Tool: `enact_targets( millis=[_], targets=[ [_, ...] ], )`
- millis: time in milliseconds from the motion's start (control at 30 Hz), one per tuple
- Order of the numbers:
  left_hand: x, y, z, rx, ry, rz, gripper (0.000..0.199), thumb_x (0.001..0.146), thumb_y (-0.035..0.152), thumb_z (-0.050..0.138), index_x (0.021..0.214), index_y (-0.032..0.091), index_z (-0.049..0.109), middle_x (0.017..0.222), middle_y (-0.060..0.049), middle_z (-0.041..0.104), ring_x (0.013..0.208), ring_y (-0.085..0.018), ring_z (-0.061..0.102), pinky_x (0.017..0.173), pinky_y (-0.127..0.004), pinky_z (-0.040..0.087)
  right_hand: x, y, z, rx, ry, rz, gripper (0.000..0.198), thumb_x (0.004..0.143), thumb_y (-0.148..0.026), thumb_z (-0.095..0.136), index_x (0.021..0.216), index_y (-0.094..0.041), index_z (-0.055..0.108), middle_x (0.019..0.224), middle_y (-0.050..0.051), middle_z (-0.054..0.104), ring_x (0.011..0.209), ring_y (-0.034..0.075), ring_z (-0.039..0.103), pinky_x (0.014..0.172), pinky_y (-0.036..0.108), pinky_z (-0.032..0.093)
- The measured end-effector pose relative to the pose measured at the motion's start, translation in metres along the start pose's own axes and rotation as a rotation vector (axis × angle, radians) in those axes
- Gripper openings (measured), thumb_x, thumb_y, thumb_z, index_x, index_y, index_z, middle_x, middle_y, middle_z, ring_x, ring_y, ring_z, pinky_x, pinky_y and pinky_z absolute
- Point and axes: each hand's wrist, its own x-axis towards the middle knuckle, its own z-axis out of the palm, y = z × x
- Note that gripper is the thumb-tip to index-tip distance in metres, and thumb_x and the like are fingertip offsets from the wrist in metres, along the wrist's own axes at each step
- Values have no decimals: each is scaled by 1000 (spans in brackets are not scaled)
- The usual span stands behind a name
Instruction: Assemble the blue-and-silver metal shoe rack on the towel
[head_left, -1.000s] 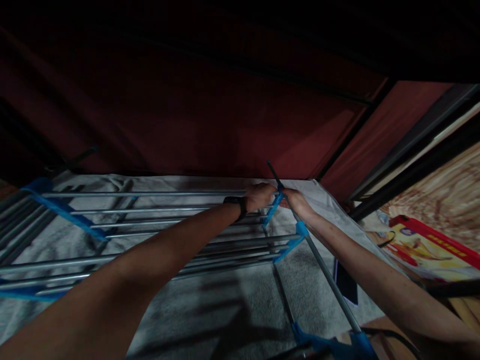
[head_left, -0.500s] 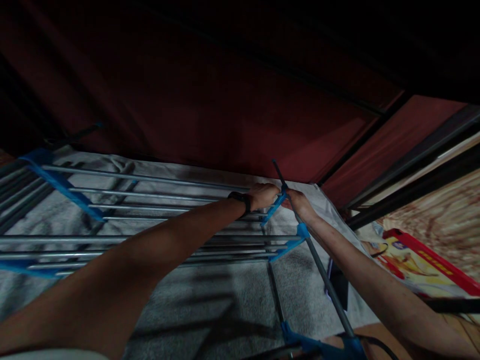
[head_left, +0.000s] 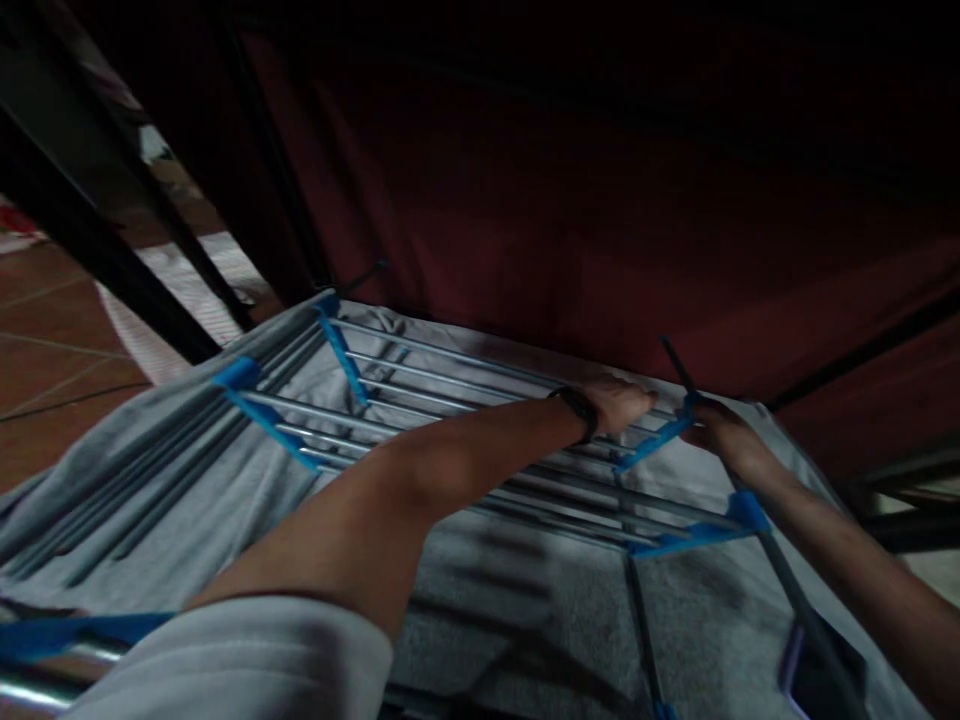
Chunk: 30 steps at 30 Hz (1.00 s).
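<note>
View swung left | tiled floor (head_left: 45, 305) appears | left hand (head_left: 621, 403) eased back from blue bracket (head_left: 657, 444)

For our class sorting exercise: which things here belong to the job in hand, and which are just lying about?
In the job:
left hand
right hand
metal rods
blue brackets

Apparently lying about:
dark flat object, purple edge
striped cloth on floor

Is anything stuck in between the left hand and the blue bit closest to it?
Nothing visible. The left hand is at the top rod, right beside the blue bit. The right hand is on its other side.
</note>
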Motion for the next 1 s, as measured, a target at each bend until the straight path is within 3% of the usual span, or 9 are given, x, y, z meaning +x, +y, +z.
enact_targets(
  millis=[167, 300, 467, 667, 1000],
  targets=[
    [-57, -36, -18, 10, -36, -186, 31, 98, 24, 57, 127, 17, 66, 126, -15, 72, 113, -29, 69, 87, -35, 54, 8, 7, -2, -96, 59, 32, 25, 83, -38, 66, 102, -22, 64, 107, 9, 71, 87, 18, 72, 80, 27, 64],
    [-81, -48, -22, 15, -21, -199, 30, 106, 31, 43, 121, 18, 66, 123, -12, 73, 110, -25, 70, 84, -32, 52, 11, 3, 2, -57, 87, 73, 21, 86, -32, 62, 104, -22, 61, 103, 9, 71, 87, 20, 73, 84, 30, 64],
    [-81, -46, -21, 55, 32, -182, 33, 107, 31, 40, 129, 17, 60, 124, -13, 72, 110, -26, 69, 82, -32, 50, 12, -1, 8, 48, 77, 143, 12, 89, -31, 55, 99, -24, 58, 100, 12, 73, 96, 26, 75, 90, 40, 64],
    [-81, -47, -25, 56, 24, -140, 30, 106, 28, 40, 121, 15, 62, 110, -16, 75, 96, -28, 72, 75, -34, 49, 5, -3, 8, 56, 61, 51, 19, 88, -32, 55, 105, -22, 60, 120, 13, 70, 97, 23, 75, 78, 32, 64],
    [-74, -54, -27, 79, -17, -182, 32, 106, 34, 39, 122, 20, 63, 112, -12, 76, 98, -27, 73, 79, -34, 52, 7, -8, 17, 56, 123, 66, 27, 89, -35, 51, 107, -18, 63, 104, 9, 74, 94, 21, 74, 76, 29, 62]
  ],
)
